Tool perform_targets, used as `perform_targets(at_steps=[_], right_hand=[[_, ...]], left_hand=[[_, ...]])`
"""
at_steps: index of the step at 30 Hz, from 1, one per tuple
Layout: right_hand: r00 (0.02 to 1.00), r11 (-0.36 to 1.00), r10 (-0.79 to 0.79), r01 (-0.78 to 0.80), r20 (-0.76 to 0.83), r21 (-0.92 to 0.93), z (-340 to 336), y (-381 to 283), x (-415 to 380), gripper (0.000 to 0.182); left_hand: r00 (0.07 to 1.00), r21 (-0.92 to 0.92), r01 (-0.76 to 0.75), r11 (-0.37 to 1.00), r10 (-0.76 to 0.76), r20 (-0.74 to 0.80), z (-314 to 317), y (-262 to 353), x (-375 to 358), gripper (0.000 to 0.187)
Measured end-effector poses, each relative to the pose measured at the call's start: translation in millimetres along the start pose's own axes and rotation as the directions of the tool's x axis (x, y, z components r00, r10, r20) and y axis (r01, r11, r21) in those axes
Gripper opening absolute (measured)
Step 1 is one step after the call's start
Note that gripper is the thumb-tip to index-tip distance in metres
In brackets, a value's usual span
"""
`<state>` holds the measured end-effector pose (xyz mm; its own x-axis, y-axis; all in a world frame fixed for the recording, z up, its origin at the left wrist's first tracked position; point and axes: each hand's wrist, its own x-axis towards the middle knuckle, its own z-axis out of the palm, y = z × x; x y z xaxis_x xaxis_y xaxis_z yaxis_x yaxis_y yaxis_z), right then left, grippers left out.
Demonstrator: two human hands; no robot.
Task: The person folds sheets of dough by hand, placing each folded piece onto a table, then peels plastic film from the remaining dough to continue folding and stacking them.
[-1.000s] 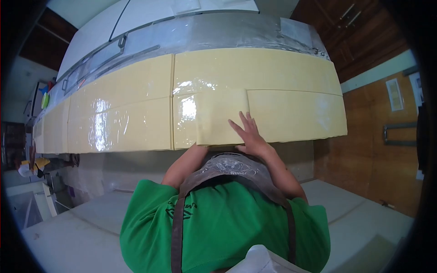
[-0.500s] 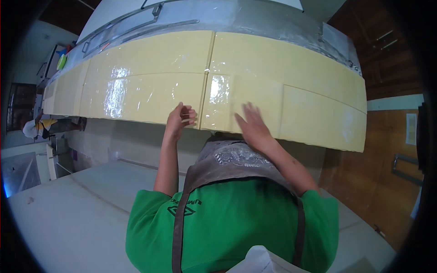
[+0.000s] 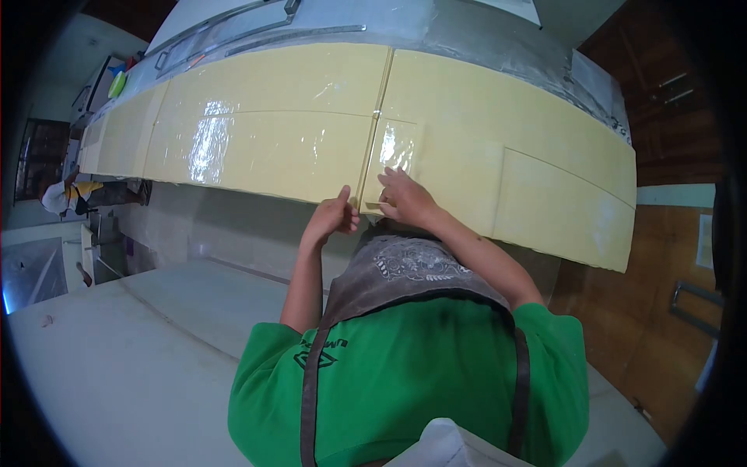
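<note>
Glossy yellow sheets [image 3: 296,148] cover the long table, with a narrow seam running front to back between two of them. My left hand [image 3: 334,217] is at the front edge, just left of the seam, its thumb raised and its other fingers loosely curled, with nothing visible in it. Right of the seam, my right hand [image 3: 408,200] rests over a shiny strip [image 3: 397,142] of the yellow surface. Its fingers are bent and apart, and its thumb is beside a slightly raised front corner. Whether the thumb touches that corner is unclear.
Behind the sheets, metal bars [image 3: 296,36] lie on a grey surface. A green round item [image 3: 117,84] is at the far left, near another person [image 3: 74,196] by the table's end. A pale surface [image 3: 140,366] lies behind me; brown cabinets [image 3: 673,86] stand at the right.
My right hand has moved left across the yellow surface to the seam. My left hand has shifted slightly right and down, and the hands are now closer together. The view has shifted a little.
</note>
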<state>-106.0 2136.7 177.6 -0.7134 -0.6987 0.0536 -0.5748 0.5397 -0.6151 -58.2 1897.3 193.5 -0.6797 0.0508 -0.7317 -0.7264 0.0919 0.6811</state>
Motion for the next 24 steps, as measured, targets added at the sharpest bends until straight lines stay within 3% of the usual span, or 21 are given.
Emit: perform_targets(at_steps=[2,5,6,7,8,10,11,12,13,14,15,16,17,18,21,24], right_hand=[[0.978,0.998,-0.046,0.054,-0.205,0.032,4,0,-7,0.023],[0.937,0.985,-0.036,0.091,-0.349,0.143,-25,-16,-28,0.018],[0.908,0.979,-0.005,0.090,-0.419,0.183,-35,-17,-36,0.017],[0.907,0.979,0.006,0.079,-0.420,0.186,-40,-12,-45,0.017],[0.857,0.976,0.117,-0.007,-0.502,0.216,-46,-3,-59,0.016],[0.738,0.967,0.252,-0.164,-0.626,0.196,-62,17,-86,0.016],[0.673,0.960,0.280,-0.190,-0.684,0.206,-68,27,-100,0.016],[0.622,0.940,0.338,-0.261,-0.706,0.221,-73,36,-115,0.018],[0.569,0.915,0.391,-0.325,-0.723,0.240,-77,44,-129,0.019],[0.561,0.913,0.395,-0.327,-0.728,0.243,-75,52,-141,0.019],[0.537,0.882,0.425,-0.428,-0.729,0.199,-74,62,-150,0.022],[0.510,0.836,0.456,-0.526,-0.730,0.156,-74,68,-158,0.025],[0.553,0.794,0.521,-0.594,-0.650,0.131,-76,68,-165,0.041],[0.541,0.791,0.520,-0.597,-0.661,0.134,-75,67,-165,0.041],[0.525,0.584,0.625,-0.805,-0.578,-0.099,-65,56,-159,0.071],[0.508,0.518,0.709,-0.846,-0.489,-0.128,-75,41,-141,0.072]], left_hand=[[0.998,0.027,0.059,0.998,-0.060,0.027,23,22,12,0.064],[0.998,-0.026,-0.060,0.998,0.061,0.007,56,44,44,0.064],[0.929,0.411,-0.291,0.864,0.358,-0.094,61,41,66,0.058],[0.773,0.773,-0.375,0.512,0.633,-0.044,67,37,79,0.053],[0.781,0.773,-0.376,0.511,0.624,-0.033,77,46,68,0.053],[0.831,0.770,-0.478,0.423,0.500,0.242,99,102,22,0.044],[0.897,0.710,-0.436,0.553,0.325,0.299,105,122,6,0.040],[0.894,0.710,-0.445,0.545,0.323,0.312,109,116,20,0.040],[0.718,0.690,-0.605,0.398,0.646,0.257,111,98,45,0.045],[0.436,0.684,-0.701,0.201,0.880,0.189,111,80,66,0.052],[0.605,0.836,-0.527,0.152,0.758,0.243,115,70,78,0.066],[0.598,0.834,-0.533,0.140,0.760,0.254,124,61,85,0.066],[0.599,0.868,-0.488,0.091,0.759,0.257,137,51,88,0.067],[0.592,0.896,-0.443,0.036,0.762,0.262,150,53,86,0.068],[0.607,0.884,-0.465,0.038,0.740,0.288,177,51,84,0.068],[0.524,0.924,-0.378,-0.059,0.809,0.266,192,50,67,0.072]])
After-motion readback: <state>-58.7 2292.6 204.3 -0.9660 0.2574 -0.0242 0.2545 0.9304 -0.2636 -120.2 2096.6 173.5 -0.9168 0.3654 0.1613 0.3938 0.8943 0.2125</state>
